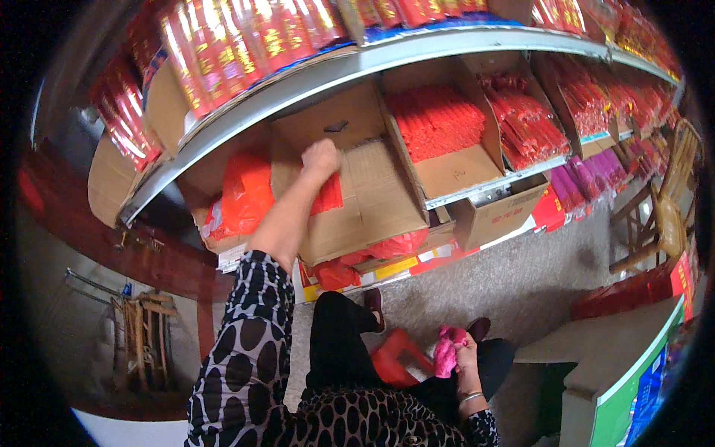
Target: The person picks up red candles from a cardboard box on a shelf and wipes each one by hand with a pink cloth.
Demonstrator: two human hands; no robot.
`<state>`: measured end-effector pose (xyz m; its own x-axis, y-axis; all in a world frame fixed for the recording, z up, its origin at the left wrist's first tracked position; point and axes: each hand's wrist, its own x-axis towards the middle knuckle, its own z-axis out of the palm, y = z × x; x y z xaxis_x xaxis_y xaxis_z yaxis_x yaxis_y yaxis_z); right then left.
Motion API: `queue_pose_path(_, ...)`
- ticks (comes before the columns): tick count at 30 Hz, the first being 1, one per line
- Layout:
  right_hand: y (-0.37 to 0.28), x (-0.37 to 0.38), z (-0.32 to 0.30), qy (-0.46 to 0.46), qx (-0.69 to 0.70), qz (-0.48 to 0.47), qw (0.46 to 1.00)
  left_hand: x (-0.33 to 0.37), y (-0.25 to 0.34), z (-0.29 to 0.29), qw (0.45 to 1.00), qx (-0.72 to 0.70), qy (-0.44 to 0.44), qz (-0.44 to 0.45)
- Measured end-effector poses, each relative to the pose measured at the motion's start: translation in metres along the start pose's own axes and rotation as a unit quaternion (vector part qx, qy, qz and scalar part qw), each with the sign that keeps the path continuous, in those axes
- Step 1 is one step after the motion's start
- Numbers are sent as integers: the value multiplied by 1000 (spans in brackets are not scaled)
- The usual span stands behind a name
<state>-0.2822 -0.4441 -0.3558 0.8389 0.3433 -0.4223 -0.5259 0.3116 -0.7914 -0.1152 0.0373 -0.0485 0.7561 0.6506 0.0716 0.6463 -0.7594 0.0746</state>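
Observation:
My left arm reaches into an open cardboard box (383, 197) on the lower shelf. There my left hand (322, 159) is closed, knuckles up, close to the box's back wall. Some flat red packets (329, 195) lie just below it, partly hidden by my wrist; whether the fingers hold anything is hidden. Down by my knee, my right hand (468, 356) is closed on a crumpled pink cloth (447, 350). Left of my forearm sits a bright red plastic bag (247, 192).
Boxes of red packets (438, 123) fill the shelf to the right. A metal shelf edge (313, 83) runs above my hand. A wooden chair (670, 201) stands at far right, a wooden stool (141, 335) at left. An opened carton (625, 343) is at lower right.

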Motion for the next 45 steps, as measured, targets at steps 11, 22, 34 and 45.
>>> queue_pose_path(11, 36, 6, -36, -40, -103, -30, 993, -60, -42, 105, 1000, 6, 22, -21)
queue_pose_path(22, 18, -16, -19, -30, -199, -39, 979, -65, -43, 118, 987, -124, 103, 8)
queue_pose_path(34, 18, -19, -17, -41, -210, -63, 975, -55, -55, 71, 987, -156, -28, -31)
queue_pose_path(45, 26, -7, -21, -53, -214, -62, 973, -68, -56, 79, 968, -184, 167, -40)
